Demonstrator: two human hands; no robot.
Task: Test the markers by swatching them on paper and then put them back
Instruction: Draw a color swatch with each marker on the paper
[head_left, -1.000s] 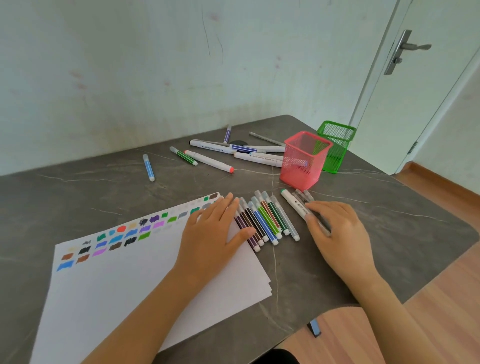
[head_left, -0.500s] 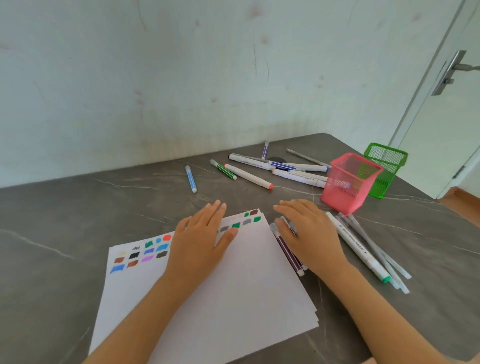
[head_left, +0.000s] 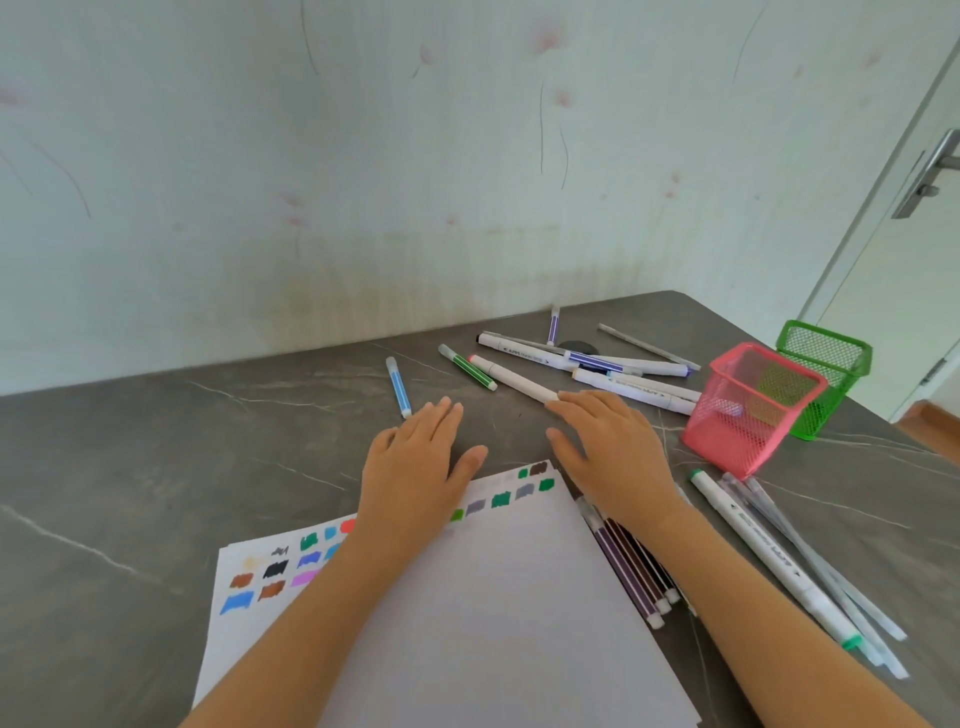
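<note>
Nearest, I see a stack of white paper lying on the grey table, with coloured swatches in rows along its far edge. Against the paper's right edge lies a row of thin markers, partly under the right forearm. Further right, a thick white marker with a green cap lies beside several thin clear pens.

The left hand lies palm down across the paper's far edge, fingers straight and close together, thumb out, holding nothing. Its fingertips are just beside the near end of a blue marker. The right hand is likewise flat, fingers extended, and its fingertips touch the near end of a white marker with a red tip. I cannot tell whether either palm presses down.

Right of that hand stands a pink mesh cup, with a green mesh cup just behind it. Farther off lie a green marker, a cluster of white markers, a purple marker and a grey pen.
</note>
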